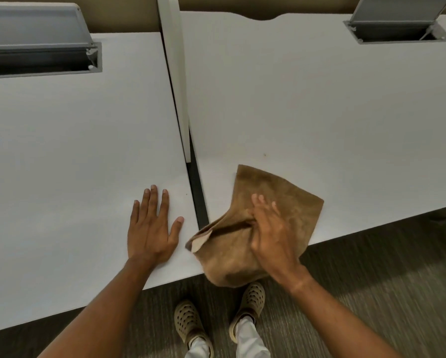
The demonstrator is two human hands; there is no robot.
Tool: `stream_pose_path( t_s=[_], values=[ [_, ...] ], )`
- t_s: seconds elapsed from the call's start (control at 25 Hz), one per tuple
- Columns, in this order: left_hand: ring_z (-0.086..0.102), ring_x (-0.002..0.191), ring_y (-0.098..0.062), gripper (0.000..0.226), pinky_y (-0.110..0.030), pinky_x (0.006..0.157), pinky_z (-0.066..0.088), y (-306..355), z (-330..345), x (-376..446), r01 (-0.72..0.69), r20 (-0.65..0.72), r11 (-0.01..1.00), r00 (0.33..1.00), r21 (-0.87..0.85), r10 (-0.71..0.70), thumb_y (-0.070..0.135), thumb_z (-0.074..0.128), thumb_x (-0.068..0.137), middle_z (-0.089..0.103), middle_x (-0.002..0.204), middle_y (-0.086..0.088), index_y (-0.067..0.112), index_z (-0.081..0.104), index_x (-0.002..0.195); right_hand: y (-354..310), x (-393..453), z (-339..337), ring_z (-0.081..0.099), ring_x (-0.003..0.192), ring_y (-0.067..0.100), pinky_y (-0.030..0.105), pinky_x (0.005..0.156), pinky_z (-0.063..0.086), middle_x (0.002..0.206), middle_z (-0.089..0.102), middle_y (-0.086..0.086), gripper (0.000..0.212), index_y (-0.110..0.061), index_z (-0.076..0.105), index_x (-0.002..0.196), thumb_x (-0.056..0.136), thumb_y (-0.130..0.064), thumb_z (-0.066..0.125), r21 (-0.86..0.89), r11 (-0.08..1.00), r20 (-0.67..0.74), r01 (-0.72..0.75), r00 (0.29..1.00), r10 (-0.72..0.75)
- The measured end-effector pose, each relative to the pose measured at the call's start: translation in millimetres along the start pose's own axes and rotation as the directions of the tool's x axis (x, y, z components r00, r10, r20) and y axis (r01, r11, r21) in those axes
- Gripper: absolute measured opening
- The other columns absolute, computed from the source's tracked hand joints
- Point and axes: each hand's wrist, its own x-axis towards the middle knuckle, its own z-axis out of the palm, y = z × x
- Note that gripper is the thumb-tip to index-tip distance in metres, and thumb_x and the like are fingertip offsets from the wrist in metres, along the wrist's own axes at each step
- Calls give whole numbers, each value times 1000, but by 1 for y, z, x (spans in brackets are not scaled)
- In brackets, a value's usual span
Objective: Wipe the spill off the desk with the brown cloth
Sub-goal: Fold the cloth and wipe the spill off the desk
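The brown cloth (265, 192) lies on the near left corner of the right desk (320, 112), and part of it hangs over the front edge. My right hand (271, 233) presses flat on the cloth, fingers together, with a fold of fabric bunched under the thumb. My left hand (152, 226) rests flat on the left desk (74, 151) near its front right corner, fingers spread, holding nothing. A tiny dark speck (265, 154) marks the right desk just beyond the cloth; no wet spill is visible.
A white divider panel (175, 73) stands between the two desks, with a dark gap (200, 202) in front of it. Grey cable hatches stand open at the back left (41, 55) and back right (397, 24). Carpet and my feet (250, 298) are below.
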Motion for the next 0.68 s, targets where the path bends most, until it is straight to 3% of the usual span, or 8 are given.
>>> stream_pose_path(
  t_s=[0.16, 0.24, 0.36, 0.52, 0.68],
  values=[
    [-12, 151, -22, 78, -43, 123, -1, 0, -5, -5, -10, -11, 1000, 1000, 10, 10, 62, 10, 92, -10, 163, -9, 17, -3, 155, 53, 59, -20, 36, 140, 33, 48, 109, 40, 151, 39, 22, 46, -7, 38, 144, 103, -26, 36, 62, 916, -104, -396, 910, 400],
    [-10, 151, -23, 78, -44, 123, 0, 4, -5, 2, -9, -25, 1000, 1000, 8, 10, 61, 12, 93, -7, 164, -10, 16, -1, 155, 64, 99, -24, 40, 138, 36, 50, 108, 39, 147, 44, 22, 44, -7, 45, 136, 102, -33, 37, 53, 924, -73, -380, 921, 383],
    [-7, 151, -24, 78, -45, 123, 2, 6, -6, 13, -2, -32, 1000, 999, 20, 2, 60, 14, 93, -5, 164, -11, 16, 1, 155, 42, 132, -14, 42, 135, 37, 50, 114, 31, 143, 49, 21, 49, -6, 51, 132, 97, -40, 50, 42, 978, 5, -204, 979, 204],
    [-8, 151, -23, 77, -44, 123, 2, 0, -2, 5, -5, -22, 1000, 1000, 23, 5, 60, 15, 93, -4, 164, -11, 16, 1, 155, 48, 119, -2, 46, 135, 31, 39, 117, 27, 143, 51, 18, 44, -4, 52, 136, 95, -20, 51, -29, 1000, 30, -11, 999, 12],
    [-7, 151, -23, 78, -44, 122, 3, 3, -2, 6, -11, -32, 1000, 999, -4, 11, 60, 16, 93, -3, 164, -10, 16, 3, 155, 74, 132, -13, 38, 140, 30, 42, 119, 23, 145, 48, 18, 41, -3, 52, 135, 97, -15, 50, -12, 962, -73, -271, 960, 270]
  ],
)
